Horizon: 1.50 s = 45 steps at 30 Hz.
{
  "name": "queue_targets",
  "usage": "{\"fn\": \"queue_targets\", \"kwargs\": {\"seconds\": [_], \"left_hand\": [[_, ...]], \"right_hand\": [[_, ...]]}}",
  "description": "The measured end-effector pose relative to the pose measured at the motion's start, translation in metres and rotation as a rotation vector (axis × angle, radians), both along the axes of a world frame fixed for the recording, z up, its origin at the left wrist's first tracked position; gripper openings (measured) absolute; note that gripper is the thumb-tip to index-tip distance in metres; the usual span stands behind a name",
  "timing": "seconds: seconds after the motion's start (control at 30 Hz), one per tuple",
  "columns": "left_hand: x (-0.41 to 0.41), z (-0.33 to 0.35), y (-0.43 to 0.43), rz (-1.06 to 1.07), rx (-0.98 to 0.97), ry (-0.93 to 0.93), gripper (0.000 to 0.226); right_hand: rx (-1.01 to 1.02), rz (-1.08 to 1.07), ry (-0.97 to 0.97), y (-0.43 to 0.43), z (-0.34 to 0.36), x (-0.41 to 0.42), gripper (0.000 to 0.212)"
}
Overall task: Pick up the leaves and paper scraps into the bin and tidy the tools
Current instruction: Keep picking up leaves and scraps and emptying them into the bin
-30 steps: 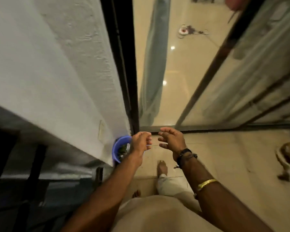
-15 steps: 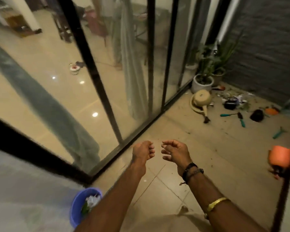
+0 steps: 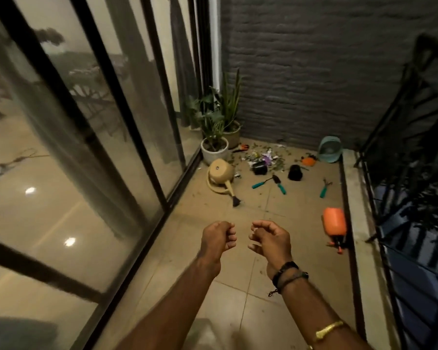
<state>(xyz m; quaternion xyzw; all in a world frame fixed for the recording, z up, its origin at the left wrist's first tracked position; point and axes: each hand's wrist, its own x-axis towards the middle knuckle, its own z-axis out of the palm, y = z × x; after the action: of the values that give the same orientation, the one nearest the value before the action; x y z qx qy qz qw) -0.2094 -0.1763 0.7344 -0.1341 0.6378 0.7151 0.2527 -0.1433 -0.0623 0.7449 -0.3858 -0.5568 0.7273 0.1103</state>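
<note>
Looking down a narrow balcony with smooth beige floor tiles (image 3: 213, 311). Two bare forearms reach forward in mid-air. The left hand (image 3: 218, 238) is clenched into an empty fist, and the right hand (image 3: 269, 239) has loosely curled fingers grasping nothing. Far ahead, by a rough grey brick wall (image 3: 314, 72), lie scattered leaves and paper scraps (image 3: 266, 157), teal-handled tools (image 3: 261, 183), a tipped tan watering can (image 3: 221, 173) and an orange plastic sprayer (image 3: 334, 224) beside a raised concrete kerb (image 3: 352, 198). Glass doors (image 3: 86, 173) edge the left and a black railing (image 3: 402, 173) edges the right. A strip of tile runs from the hands to the litter.
</note>
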Motion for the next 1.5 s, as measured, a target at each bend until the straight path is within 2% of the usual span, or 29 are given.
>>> {"fn": "queue_targets", "kwargs": {"seconds": [0.5, 0.77, 0.93, 1.1, 1.33, 1.5], "left_hand": [[-0.239, -0.008, 0.271, -0.33, 0.048, -0.031, 0.016], [-0.338, -0.028, 0.431, -0.479, -0.013, -0.068, 0.013], [-0.395, -0.051, 0.551, -0.442, -0.017, -0.147, 0.011], [-0.446, -0.048, 0.649, -0.277, 0.002, -0.243, 0.012], [-0.543, -0.059, 0.738, -0.116, 0.042, -0.335, 0.015], [-0.616, -0.083, 0.789, -0.08, 0.045, -0.364, 0.017]], "right_hand": [[-0.029, -0.296, 0.01, 0.237, -0.005, -0.217, 0.018], [-0.06, -0.443, -0.025, 0.38, -0.024, -0.31, 0.017], [-0.072, -0.439, -0.01, 0.498, -0.04, -0.376, 0.015], [-0.074, -0.341, -0.071, 0.607, -0.038, -0.436, 0.015], [-0.04, -0.235, -0.122, 0.71, -0.049, -0.539, 0.014], [-0.06, -0.2, -0.143, 0.772, -0.072, -0.616, 0.011]]}}
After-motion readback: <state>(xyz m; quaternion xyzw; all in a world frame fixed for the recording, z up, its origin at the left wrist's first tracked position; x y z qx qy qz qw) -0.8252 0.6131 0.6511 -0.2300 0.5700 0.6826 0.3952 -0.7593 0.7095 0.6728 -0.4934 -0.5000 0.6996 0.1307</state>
